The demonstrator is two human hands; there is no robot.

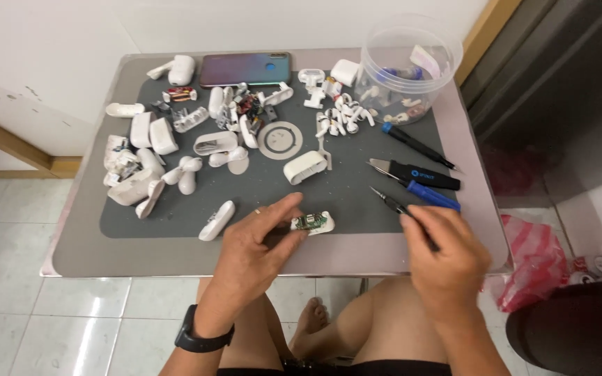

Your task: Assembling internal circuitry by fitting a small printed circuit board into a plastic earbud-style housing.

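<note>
Fingers of the left hand (256,244) pinch the opened white case (311,223); right hand (444,254) grips a black tool (395,205).

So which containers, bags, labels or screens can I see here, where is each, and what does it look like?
Phone: far edge of the grey mat, flat, glossy purple-blue rectangle; cannot tell which face is up.
Clear plastic tub: far right corner, round, holding small white and blue parts.
Plastic bag: on the floor right of the table, crumpled, red and white.
Black tool handle: right side of the mat, with small light print.
</note>
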